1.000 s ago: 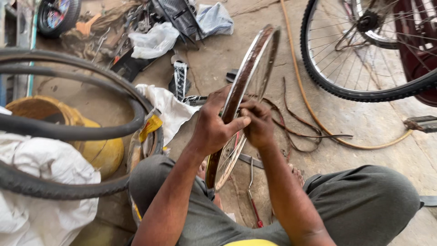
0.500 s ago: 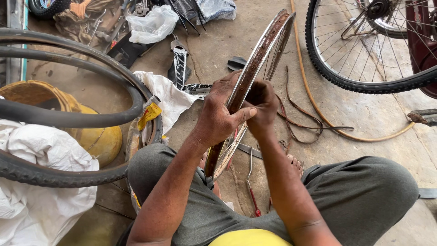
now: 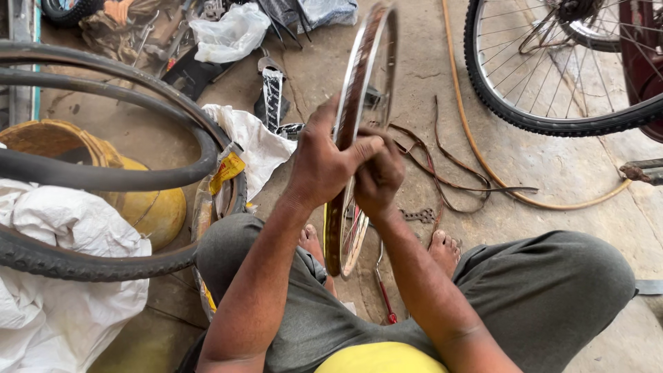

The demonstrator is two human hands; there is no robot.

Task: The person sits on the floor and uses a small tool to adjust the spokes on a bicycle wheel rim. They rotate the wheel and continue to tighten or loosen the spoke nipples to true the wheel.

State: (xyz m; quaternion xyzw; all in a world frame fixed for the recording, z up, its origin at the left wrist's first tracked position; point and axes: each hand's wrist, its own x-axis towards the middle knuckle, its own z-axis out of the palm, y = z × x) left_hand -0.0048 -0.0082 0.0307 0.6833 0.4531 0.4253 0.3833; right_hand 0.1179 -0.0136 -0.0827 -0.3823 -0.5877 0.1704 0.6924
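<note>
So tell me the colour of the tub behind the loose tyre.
Yellow tub, seen in the head view.

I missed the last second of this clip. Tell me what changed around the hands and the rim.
The bare wheel rim swung more upright between the knees. The left hand and right hand kept their grip on its edge, pressed together. The loose tyre and the spoked wheel stayed put.

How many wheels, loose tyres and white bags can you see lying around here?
Wheels: 2, the bare rim held by the left hand and right hand, and the tyred wheel
Loose tyres: 2, one, another
White bags: 3, at
Total: 7
</note>
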